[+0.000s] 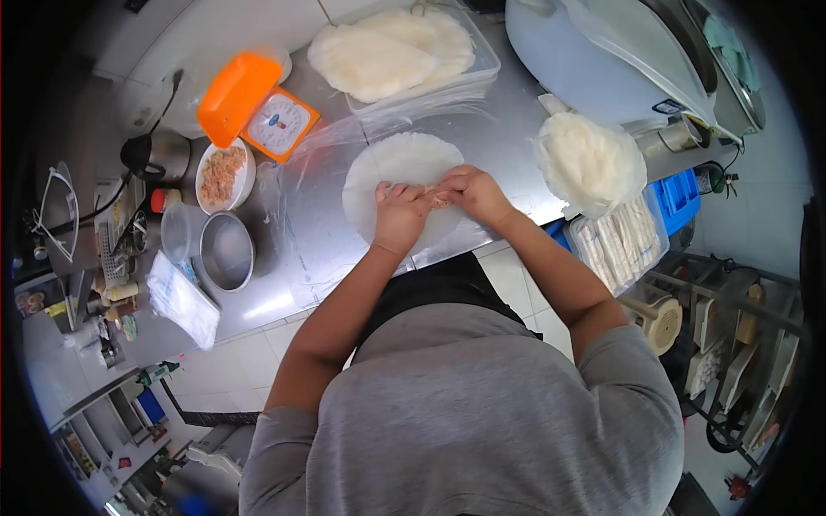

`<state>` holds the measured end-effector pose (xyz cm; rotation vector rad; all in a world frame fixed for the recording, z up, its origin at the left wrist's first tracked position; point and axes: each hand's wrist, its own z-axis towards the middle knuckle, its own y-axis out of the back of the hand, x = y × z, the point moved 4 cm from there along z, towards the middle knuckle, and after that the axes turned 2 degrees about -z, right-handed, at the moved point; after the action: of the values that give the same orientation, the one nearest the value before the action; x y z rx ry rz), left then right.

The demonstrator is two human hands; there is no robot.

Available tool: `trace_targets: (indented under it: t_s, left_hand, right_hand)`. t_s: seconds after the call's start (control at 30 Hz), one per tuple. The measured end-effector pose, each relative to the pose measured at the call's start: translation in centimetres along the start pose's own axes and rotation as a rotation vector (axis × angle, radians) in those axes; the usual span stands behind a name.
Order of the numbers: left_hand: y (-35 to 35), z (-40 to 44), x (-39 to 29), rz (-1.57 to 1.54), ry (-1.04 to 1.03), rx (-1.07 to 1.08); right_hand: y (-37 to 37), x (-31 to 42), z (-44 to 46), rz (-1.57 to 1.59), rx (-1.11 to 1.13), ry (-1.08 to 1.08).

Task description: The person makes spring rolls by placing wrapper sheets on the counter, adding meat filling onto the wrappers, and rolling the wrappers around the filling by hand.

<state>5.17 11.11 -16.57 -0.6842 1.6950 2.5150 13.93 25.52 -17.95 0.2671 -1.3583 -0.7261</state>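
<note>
Toward twelve o'clock, my right hand [478, 191] pinching one filling portion [441, 200], left hand [401, 215] alongside, grip unclear, one wrapper [403, 155] beneath.

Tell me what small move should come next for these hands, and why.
I'd judge that the left hand and right hand should press the filling into an even line on the round sheet. The fingers of both hands meet at it, some shows uncovered between them, and the sheet's far side lies flat, not folded over.
</note>
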Motion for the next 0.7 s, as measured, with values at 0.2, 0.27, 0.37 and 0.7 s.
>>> trace_targets:
  t_s: [0.2,0.27,0.37,0.7]
  left_hand:
    - [0.2,0.0,-1.0,-0.016,0.015,-0.070]
    - [-0.7,0.3,-0.9,-0.008,-0.020,-0.051]
    - [-0.5,0.4,-0.7,-0.149,0.061,0.004]
    - [1.6,-3.3,3.9,-0.076,0.104,0.057]
  right_hand:
    - [2.7,1.7,-0.2,0.143,-0.064,-0.116]
    - [2.6,1.7,0.4,0.106,-0.090,-0.038]
    - [1.0,-0.5,0.7,0.122,0.108,-0.038]
    - [-5.3,3.1,2.1,-0.335,0.133,0.147]
